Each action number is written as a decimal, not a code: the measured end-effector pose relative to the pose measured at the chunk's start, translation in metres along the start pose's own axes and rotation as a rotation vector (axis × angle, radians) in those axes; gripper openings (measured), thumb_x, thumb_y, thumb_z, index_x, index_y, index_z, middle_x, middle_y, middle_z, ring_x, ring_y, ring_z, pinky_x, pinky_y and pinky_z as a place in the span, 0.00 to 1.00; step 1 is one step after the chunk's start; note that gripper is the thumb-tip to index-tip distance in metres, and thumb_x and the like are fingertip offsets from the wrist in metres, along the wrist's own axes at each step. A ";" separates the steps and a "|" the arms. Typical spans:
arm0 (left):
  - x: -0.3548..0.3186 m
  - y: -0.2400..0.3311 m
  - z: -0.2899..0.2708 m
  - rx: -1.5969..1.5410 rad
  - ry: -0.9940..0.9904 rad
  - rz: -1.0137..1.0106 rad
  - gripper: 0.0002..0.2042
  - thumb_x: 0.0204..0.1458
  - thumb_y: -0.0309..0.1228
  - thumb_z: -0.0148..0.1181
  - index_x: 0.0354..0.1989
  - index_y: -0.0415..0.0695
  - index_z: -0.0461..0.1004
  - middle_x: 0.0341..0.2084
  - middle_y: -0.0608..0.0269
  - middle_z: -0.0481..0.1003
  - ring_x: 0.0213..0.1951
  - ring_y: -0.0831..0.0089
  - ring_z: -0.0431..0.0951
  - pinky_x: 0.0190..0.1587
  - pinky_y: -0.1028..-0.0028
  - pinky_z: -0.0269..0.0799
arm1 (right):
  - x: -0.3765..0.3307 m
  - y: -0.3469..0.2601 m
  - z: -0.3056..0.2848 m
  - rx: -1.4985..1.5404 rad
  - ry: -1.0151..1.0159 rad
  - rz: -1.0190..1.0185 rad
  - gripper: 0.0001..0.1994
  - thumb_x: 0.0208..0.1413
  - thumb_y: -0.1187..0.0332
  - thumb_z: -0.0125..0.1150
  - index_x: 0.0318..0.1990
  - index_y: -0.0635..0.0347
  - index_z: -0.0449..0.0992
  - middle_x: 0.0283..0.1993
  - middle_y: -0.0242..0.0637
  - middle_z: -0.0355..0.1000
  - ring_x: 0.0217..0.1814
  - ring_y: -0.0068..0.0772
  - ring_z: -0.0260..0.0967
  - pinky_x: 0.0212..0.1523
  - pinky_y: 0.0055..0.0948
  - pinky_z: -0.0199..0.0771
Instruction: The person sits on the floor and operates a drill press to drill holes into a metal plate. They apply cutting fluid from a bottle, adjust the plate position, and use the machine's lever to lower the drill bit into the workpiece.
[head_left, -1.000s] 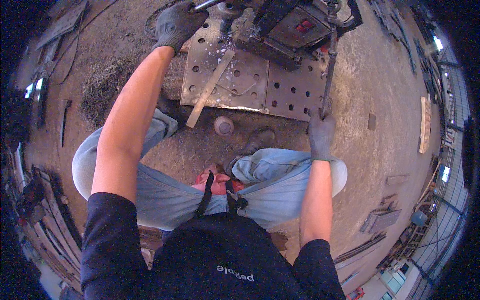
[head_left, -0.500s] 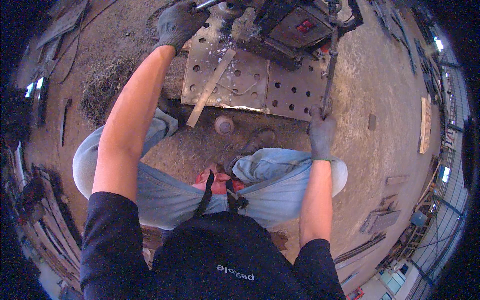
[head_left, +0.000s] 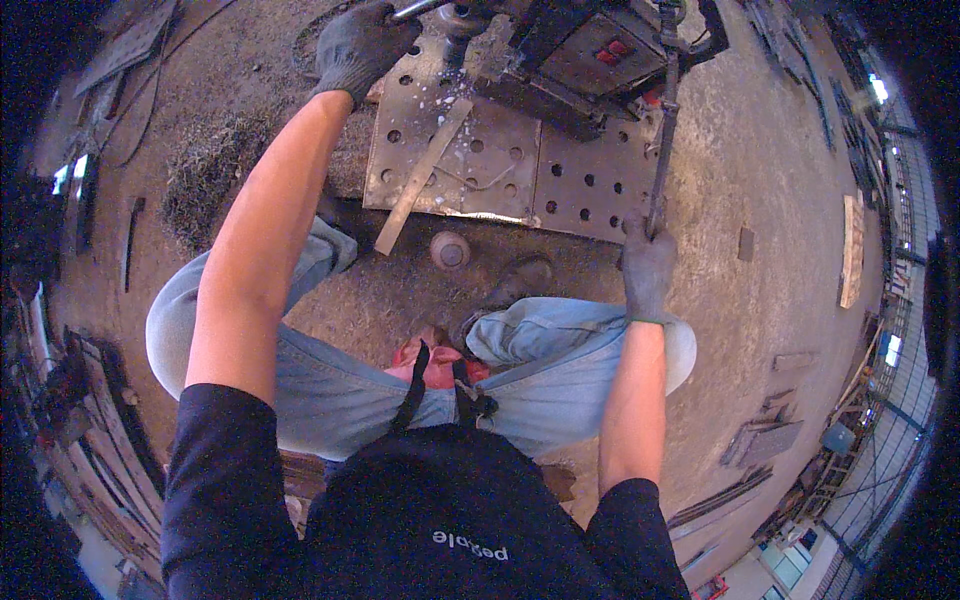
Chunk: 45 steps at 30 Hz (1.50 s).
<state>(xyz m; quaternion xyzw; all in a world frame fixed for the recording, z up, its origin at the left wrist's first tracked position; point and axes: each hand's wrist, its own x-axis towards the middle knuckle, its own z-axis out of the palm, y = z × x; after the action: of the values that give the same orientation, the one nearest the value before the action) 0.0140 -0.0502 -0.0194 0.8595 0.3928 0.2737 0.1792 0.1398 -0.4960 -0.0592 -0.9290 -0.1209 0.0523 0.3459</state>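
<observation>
My left hand (head_left: 362, 52), in a dark grey work glove, is wrapped round a shiny metal handle bar (head_left: 414, 10) at the top of the view. That bar runs toward a round metal spindle (head_left: 456, 45) standing over a steel plate with several round holes (head_left: 385, 165). In the same kind of glove, my right hand (head_left: 648, 265) is closed on the lower end of a long dark rod (head_left: 664, 150). The rod rises beside a dark boxy machine (head_left: 575, 60), and its top runs out of view. Whitish drops speckle the plate below the spindle.
A flat bar (head_left: 422, 178) lies slantwise over the plate, its near end overhanging the edge. A thin bent wire (head_left: 485, 184) is beside it. Between my knees stands a round cup-like object (head_left: 450, 251). Metal shavings (head_left: 215, 175) are heaped at left; a wooden plank (head_left: 851, 250) lies far right.
My right hand has shifted very slightly to the right with the rod's lower end. My left hand stays on the handle bar, nearly unmoved.
</observation>
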 end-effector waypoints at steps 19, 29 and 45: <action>0.000 0.004 0.001 0.031 -0.026 -0.032 0.14 0.45 0.44 0.66 0.29 0.45 0.82 0.26 0.44 0.79 0.32 0.46 0.83 0.34 0.56 0.76 | 0.001 0.002 -0.003 0.000 0.004 0.004 0.21 0.61 0.52 0.66 0.35 0.67 0.79 0.21 0.34 0.70 0.21 0.28 0.68 0.22 0.34 0.66; -0.001 0.004 0.001 0.037 -0.055 -0.070 0.15 0.46 0.45 0.65 0.32 0.46 0.83 0.28 0.43 0.80 0.34 0.45 0.83 0.36 0.55 0.77 | 0.002 0.007 -0.001 -0.040 0.039 -0.024 0.20 0.62 0.53 0.64 0.36 0.67 0.79 0.21 0.32 0.69 0.20 0.26 0.66 0.22 0.33 0.64; -0.004 0.012 -0.008 0.014 -0.104 -0.104 0.14 0.44 0.45 0.67 0.32 0.47 0.83 0.28 0.44 0.80 0.34 0.47 0.83 0.37 0.55 0.77 | -0.002 -0.021 -0.009 -0.039 -0.009 0.051 0.21 0.62 0.53 0.63 0.35 0.68 0.79 0.22 0.34 0.70 0.21 0.27 0.68 0.23 0.33 0.66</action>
<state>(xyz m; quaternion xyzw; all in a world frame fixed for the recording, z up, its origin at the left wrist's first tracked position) 0.0137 -0.0598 -0.0081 0.8523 0.4289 0.2162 0.2071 0.1352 -0.4868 -0.0391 -0.9381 -0.0997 0.0627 0.3257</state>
